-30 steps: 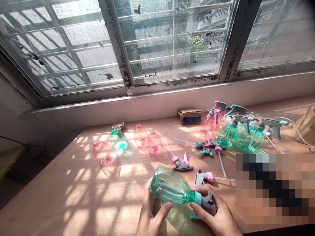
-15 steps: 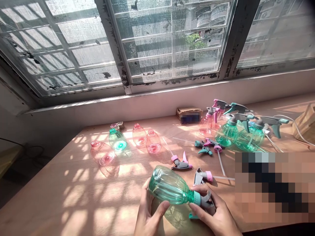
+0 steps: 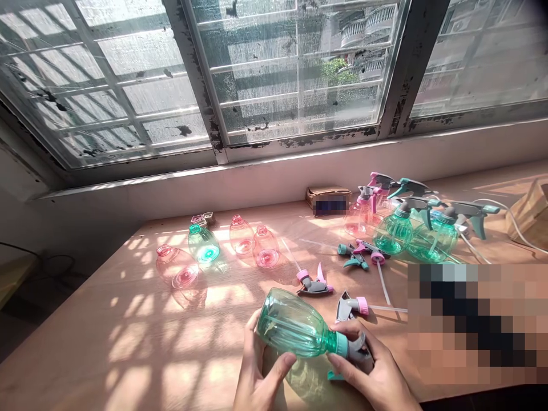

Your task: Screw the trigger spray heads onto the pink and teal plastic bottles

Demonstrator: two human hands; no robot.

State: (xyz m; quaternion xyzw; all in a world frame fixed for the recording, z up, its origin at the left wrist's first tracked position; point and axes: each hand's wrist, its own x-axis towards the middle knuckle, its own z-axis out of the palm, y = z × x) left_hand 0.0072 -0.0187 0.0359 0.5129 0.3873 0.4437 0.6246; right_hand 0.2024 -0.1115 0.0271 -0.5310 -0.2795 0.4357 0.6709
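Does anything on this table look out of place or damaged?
No spill or break shows. Four capless bottles lie tipped at the table's left, loose spray heads lie scattered mid-table, and the window frame's paint is flaking.

1. Fitted green bottle (image 3: 295,326), trigger head attached: one, at the near edge of the counter (image 3: 128,342).
2. Hands: two. The left hand (image 3: 257,379) grips that bottle's body and the right hand (image 3: 372,371) grips its trigger head.
3. Headless pink bottles (image 3: 266,249): three, lying toward the far left corner.
4. Headless green bottle (image 3: 204,245): one, lying among the pink three.
5. Loose trigger heads (image 3: 314,283): four, mid-counter; two nearer the middle, two further back.
6. Assembled spray bottles (image 3: 394,233): at least four, green and pink, clustered toward the far right corner. Overlap hides the exact number.
7. Cardboard box (image 3: 329,197): one, at the far edge.
8. Brown bag (image 3: 531,214): one, at the right edge.
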